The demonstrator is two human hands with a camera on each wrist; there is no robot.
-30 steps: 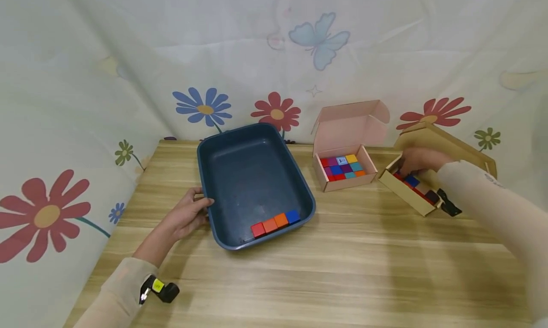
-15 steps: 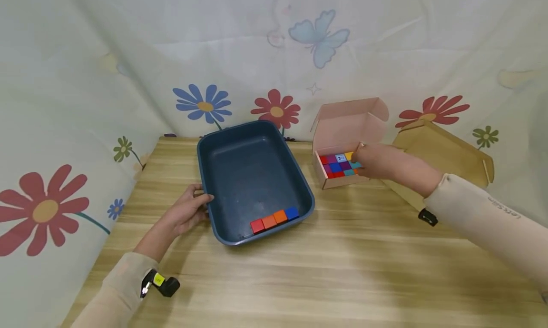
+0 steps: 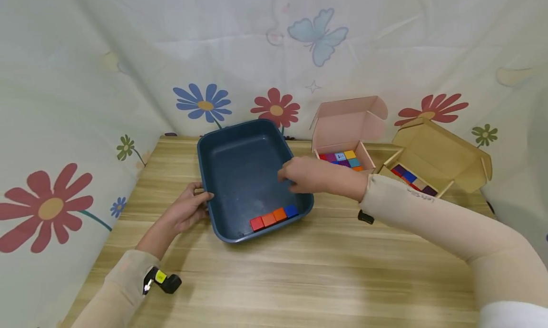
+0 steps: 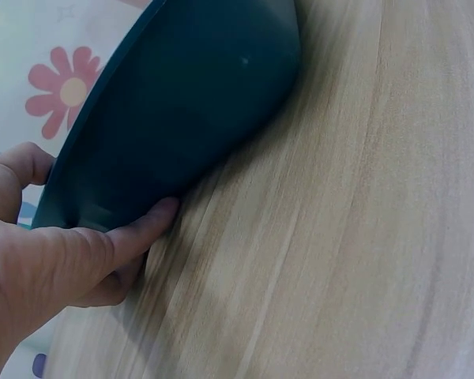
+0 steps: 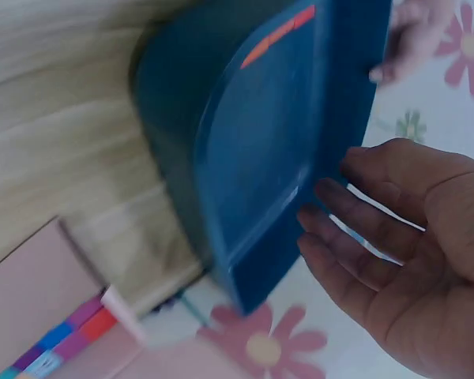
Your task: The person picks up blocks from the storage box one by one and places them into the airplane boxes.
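A dark blue plastic tray stands on the wooden table. Along its near wall is a row of small cubes: red, orange tones and blue. My left hand grips the tray's left side, thumb over the rim and fingers against the outer wall, as the left wrist view also shows. Over the tray's right side is my right hand, fingers bent downward. In the right wrist view its fingers are curved, and I cannot tell whether something small is between the tips.
A pink cardboard box with its lid up holds several coloured cubes. To its right, a tan box with a raised lid contains red, blue and dark purple cubes. A flower-printed cloth hangs behind the table.
My right hand has left the tan box, passed leftward over the pink box and reached the tray's right side. The left hand keeps its hold on the tray; the cube row looks unchanged.
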